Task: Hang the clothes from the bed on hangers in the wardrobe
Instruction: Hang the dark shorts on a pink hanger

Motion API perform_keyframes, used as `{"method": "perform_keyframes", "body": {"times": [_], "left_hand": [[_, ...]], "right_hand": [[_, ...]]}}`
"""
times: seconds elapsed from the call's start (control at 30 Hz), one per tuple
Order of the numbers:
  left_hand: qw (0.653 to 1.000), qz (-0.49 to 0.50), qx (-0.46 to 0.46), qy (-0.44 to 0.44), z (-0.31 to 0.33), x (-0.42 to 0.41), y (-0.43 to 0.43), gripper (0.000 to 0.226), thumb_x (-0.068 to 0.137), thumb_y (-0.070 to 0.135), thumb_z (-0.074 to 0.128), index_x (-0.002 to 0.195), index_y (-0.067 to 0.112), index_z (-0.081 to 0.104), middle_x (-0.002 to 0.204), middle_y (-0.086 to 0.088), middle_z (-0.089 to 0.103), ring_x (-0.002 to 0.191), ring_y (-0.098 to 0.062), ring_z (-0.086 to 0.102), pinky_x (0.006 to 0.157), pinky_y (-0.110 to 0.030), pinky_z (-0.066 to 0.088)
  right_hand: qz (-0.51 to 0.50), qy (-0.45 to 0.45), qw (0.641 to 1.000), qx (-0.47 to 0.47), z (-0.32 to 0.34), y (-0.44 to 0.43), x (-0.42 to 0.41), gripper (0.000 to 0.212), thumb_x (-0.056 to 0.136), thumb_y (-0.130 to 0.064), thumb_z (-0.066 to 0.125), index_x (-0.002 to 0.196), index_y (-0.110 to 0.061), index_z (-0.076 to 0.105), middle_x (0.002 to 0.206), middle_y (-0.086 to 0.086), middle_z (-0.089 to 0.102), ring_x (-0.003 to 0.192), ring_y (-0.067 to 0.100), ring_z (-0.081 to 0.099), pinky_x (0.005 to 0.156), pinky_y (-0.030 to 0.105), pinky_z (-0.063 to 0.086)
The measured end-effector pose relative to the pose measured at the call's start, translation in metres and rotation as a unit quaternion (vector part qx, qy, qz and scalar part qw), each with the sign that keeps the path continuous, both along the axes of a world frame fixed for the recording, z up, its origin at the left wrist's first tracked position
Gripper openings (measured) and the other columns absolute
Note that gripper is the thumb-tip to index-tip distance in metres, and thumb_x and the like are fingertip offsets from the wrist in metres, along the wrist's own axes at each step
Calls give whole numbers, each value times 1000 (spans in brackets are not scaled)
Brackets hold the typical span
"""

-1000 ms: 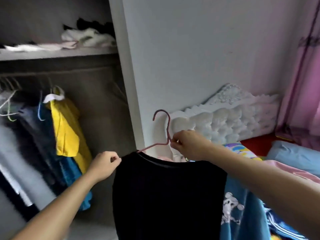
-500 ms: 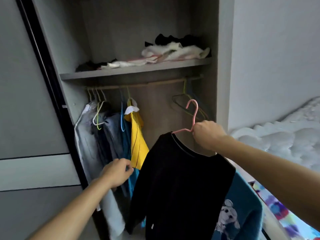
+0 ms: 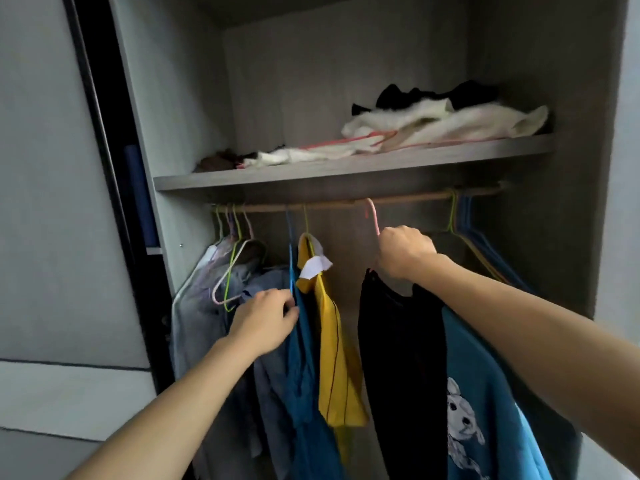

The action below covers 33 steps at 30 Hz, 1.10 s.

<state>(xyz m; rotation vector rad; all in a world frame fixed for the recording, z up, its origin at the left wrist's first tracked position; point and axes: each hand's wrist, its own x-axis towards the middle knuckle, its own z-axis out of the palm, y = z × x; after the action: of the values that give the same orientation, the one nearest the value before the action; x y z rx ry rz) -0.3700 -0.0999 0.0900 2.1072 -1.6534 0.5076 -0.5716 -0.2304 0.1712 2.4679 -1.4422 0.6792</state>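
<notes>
A black shirt (image 3: 401,368) hangs from a pink hanger (image 3: 373,216) whose hook reaches the wooden rail (image 3: 339,203) inside the wardrobe. My right hand (image 3: 403,252) grips the hanger just below its hook. A blue garment with a white dog print (image 3: 485,403) hangs over my right forearm. My left hand (image 3: 266,320) touches the blue garment (image 3: 304,375) hanging on the rail, next to a yellow shirt (image 3: 337,358). Its fingers are loosely bent at the cloth's edge; whether they pinch it I cannot tell.
Grey clothes (image 3: 207,306) hang at the rail's left end. Several empty hangers (image 3: 478,244) crowd the right end. A shelf (image 3: 346,168) above the rail carries white and black folded clothes (image 3: 443,123). The wardrobe's sliding door (image 3: 52,202) stands at the left.
I have stepped closer to the wardrobe. My right hand has lifted the pink hanger with the black shirt up to the rail. My left hand has risen to the hanging blue garment.
</notes>
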Motion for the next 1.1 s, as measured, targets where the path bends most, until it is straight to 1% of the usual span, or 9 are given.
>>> {"method": "perform_keyframes", "body": {"times": [0.27, 0.43, 0.53, 0.63, 0.67, 0.77, 0.9, 1.0, 1.1], "left_hand": [[999, 42, -3, 0, 1, 37, -52, 22, 95, 41, 49, 109, 26, 57, 105, 5, 60, 99, -20, 59, 70, -33, 47], [997, 71, 19, 6, -7, 67, -55, 25, 94, 41, 49, 113, 26, 57, 107, 2, 61, 101, -22, 60, 68, -32, 43], [996, 78, 28, 15, -10, 89, -55, 23, 92, 42, 50, 108, 27, 58, 105, 2, 63, 100, -23, 61, 75, -35, 48], [997, 78, 19, 5, -13, 109, -53, 23, 91, 42, 50, 107, 28, 58, 109, 4, 64, 105, -21, 59, 80, -35, 46], [997, 73, 14, 2, -15, 115, -52, 23, 91, 42, 50, 108, 28, 59, 109, 5, 63, 105, -21, 59, 79, -34, 45], [999, 41, -4, -2, -16, 132, -50, 22, 91, 41, 51, 104, 27, 61, 104, 5, 64, 100, -20, 60, 74, -32, 44], [999, -26, -28, -2, -6, 150, -57, 16, 90, 40, 53, 95, 28, 63, 92, 8, 63, 91, -18, 61, 70, -33, 49], [993, -101, -57, -2, 9, 148, -72, 13, 90, 37, 54, 91, 29, 64, 86, 9, 61, 84, -15, 60, 66, -34, 48], [978, -188, -78, 34, 15, 124, -92, 11, 89, 32, 57, 85, 24, 65, 79, 7, 59, 77, -18, 59, 62, -35, 48]], "right_hand": [[35, -27, 999, 15, 36, -109, 79, 28, 92, -17, 54, 117, -6, 61, 118, 15, 63, 105, 33, 61, 78, 36, 49], [48, -62, 995, 60, 34, -156, 130, 37, 92, -21, 57, 124, -3, 57, 130, 20, 56, 117, 36, 56, 95, 41, 50], [56, -114, 988, 84, 25, -167, 163, 36, 94, -18, 53, 125, 0, 55, 127, 22, 58, 112, 37, 59, 90, 42, 52], [35, -77, 989, 118, 7, -170, 188, 28, 91, -9, 54, 115, 4, 61, 115, 21, 64, 99, 34, 66, 71, 37, 55], [35, -64, 990, 122, -4, -172, 196, 27, 91, -9, 54, 114, 4, 61, 114, 21, 64, 99, 34, 66, 72, 37, 54], [38, -70, 992, 103, -29, -173, 212, 26, 95, -14, 49, 112, 2, 60, 115, 21, 63, 101, 35, 63, 77, 37, 51], [24, -105, 989, 98, -31, -162, 203, 32, 98, -34, 48, 94, -6, 64, 96, 15, 65, 88, 30, 63, 67, 30, 43], [-45, -115, 992, 28, -36, -151, 173, 43, 98, -44, 43, 99, -7, 64, 103, 17, 66, 94, 33, 63, 67, 30, 40], [-121, -86, 989, -12, -48, -135, 126, 35, 95, -42, 47, 106, -13, 65, 109, 14, 66, 98, 34, 62, 70, 34, 44]]}}
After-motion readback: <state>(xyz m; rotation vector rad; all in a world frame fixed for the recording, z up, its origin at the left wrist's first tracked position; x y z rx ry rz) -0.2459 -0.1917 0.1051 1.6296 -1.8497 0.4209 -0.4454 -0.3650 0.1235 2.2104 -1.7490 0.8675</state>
